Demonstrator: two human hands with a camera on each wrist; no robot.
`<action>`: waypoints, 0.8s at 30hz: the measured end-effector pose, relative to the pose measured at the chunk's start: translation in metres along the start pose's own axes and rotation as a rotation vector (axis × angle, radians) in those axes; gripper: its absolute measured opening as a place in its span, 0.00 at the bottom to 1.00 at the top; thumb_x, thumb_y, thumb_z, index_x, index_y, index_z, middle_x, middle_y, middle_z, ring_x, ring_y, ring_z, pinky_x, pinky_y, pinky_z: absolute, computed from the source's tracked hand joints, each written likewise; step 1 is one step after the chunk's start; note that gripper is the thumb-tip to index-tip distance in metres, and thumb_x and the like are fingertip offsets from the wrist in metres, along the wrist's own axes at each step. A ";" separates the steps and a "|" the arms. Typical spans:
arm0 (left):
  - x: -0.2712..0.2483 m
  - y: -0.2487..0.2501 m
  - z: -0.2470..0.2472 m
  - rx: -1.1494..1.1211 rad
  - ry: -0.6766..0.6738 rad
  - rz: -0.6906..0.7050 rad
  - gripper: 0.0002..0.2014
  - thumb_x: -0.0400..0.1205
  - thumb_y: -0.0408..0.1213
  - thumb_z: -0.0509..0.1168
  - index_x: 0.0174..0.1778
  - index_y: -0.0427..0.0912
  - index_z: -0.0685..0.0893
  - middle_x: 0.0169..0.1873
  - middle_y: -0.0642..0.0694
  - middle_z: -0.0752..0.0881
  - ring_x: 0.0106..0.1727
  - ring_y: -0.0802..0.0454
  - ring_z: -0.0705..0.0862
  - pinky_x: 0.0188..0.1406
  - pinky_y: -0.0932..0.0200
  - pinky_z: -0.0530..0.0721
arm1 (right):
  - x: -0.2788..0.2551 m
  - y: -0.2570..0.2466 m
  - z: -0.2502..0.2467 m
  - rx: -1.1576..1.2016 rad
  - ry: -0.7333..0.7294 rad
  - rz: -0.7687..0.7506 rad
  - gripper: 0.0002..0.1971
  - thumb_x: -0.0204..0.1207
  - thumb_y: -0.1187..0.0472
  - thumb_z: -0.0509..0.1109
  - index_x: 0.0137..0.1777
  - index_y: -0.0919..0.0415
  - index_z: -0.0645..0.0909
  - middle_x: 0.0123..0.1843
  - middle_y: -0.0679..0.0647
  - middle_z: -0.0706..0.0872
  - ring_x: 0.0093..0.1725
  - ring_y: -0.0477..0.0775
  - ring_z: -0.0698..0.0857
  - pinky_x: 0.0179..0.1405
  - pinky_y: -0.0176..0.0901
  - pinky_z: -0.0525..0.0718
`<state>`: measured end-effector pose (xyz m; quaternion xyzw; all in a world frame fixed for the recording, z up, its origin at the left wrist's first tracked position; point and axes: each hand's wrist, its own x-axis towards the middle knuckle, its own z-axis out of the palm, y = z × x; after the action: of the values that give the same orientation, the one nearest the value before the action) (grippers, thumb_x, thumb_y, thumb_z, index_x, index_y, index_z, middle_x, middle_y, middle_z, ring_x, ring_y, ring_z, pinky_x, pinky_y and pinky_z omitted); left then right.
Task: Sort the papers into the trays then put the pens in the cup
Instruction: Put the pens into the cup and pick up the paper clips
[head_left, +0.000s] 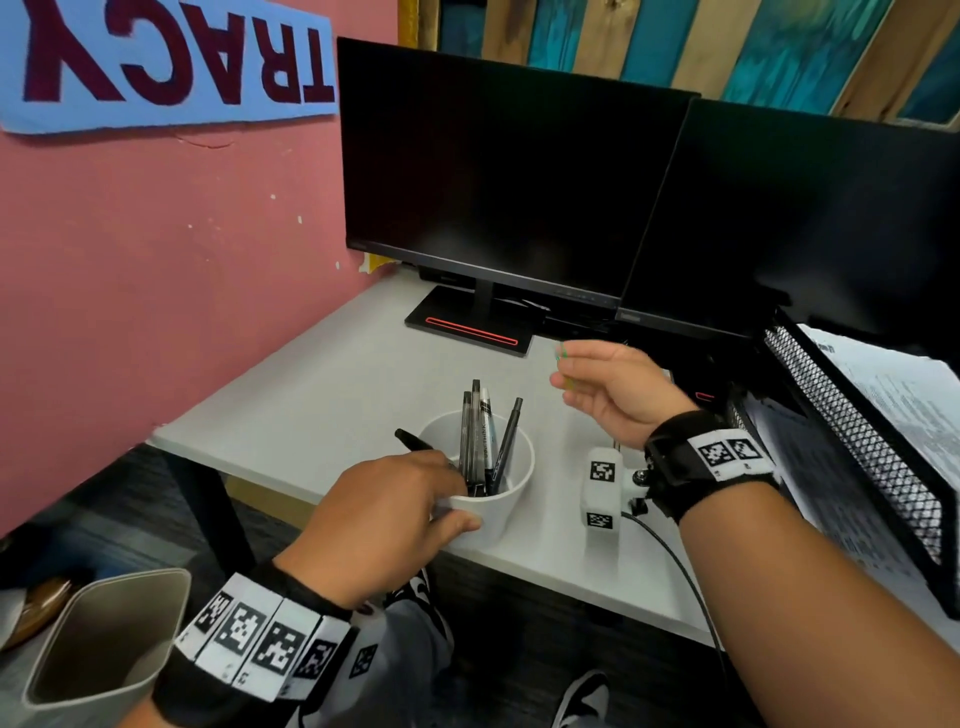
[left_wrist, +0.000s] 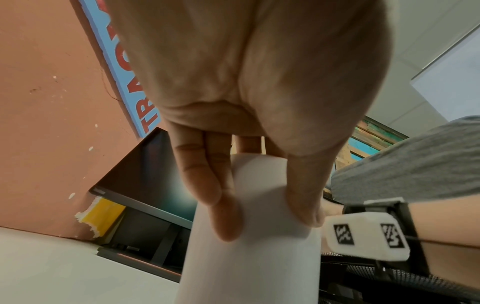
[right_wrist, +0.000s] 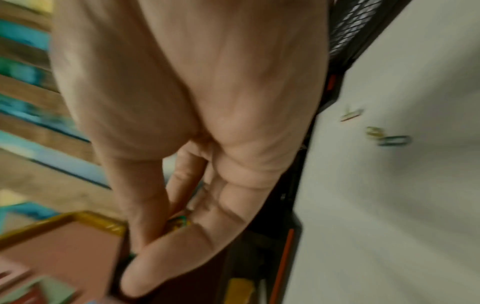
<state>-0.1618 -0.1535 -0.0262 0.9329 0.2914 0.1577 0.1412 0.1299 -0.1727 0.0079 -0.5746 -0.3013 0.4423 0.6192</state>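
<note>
A white cup (head_left: 506, 512) stands near the desk's front edge with several dark pens (head_left: 480, 431) upright in it. My left hand (head_left: 457, 501) grips the cup at its near rim. In the left wrist view its fingers (left_wrist: 223, 216) and thumb curl round the cup's wall (left_wrist: 259, 257). A black marker (head_left: 413, 440) juts out to the left past the knuckles; whether the hand holds it is hidden. My right hand (head_left: 563, 371) hovers above the desk behind the cup and pinches a few coloured paper clips (right_wrist: 179, 223). Printed papers (head_left: 893, 395) lie in the black mesh trays (head_left: 852, 431) on the right.
Two dark monitors (head_left: 498, 171) stand at the back of the white desk (head_left: 322, 395), against a pink wall on the left. Loose paper clips (right_wrist: 389, 138) lie on the desk by the trays. A grey bin (head_left: 104, 639) sits on the floor at lower left.
</note>
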 end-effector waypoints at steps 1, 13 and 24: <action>0.000 0.001 0.001 0.000 -0.001 0.001 0.16 0.82 0.62 0.68 0.41 0.53 0.84 0.40 0.58 0.80 0.38 0.59 0.80 0.30 0.68 0.66 | -0.008 -0.009 0.006 -0.048 -0.052 -0.034 0.07 0.81 0.75 0.73 0.54 0.66 0.88 0.41 0.59 0.91 0.36 0.50 0.93 0.31 0.37 0.89; 0.017 0.027 0.007 -0.037 0.010 0.087 0.14 0.82 0.60 0.69 0.41 0.55 0.84 0.39 0.57 0.81 0.37 0.58 0.79 0.29 0.69 0.64 | -0.050 -0.036 -0.002 -0.418 -0.035 -0.171 0.04 0.83 0.69 0.74 0.47 0.66 0.91 0.45 0.63 0.94 0.35 0.56 0.92 0.28 0.41 0.87; 0.022 0.036 0.010 -0.020 -0.008 0.103 0.17 0.81 0.61 0.70 0.32 0.60 0.74 0.35 0.60 0.77 0.35 0.58 0.78 0.28 0.68 0.61 | 0.018 0.038 -0.083 -1.329 0.190 0.102 0.23 0.83 0.74 0.63 0.72 0.56 0.87 0.78 0.55 0.82 0.75 0.60 0.82 0.73 0.44 0.80</action>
<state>-0.1227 -0.1703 -0.0180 0.9459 0.2407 0.1638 0.1433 0.2027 -0.1951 -0.0450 -0.8835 -0.4260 0.1391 0.1362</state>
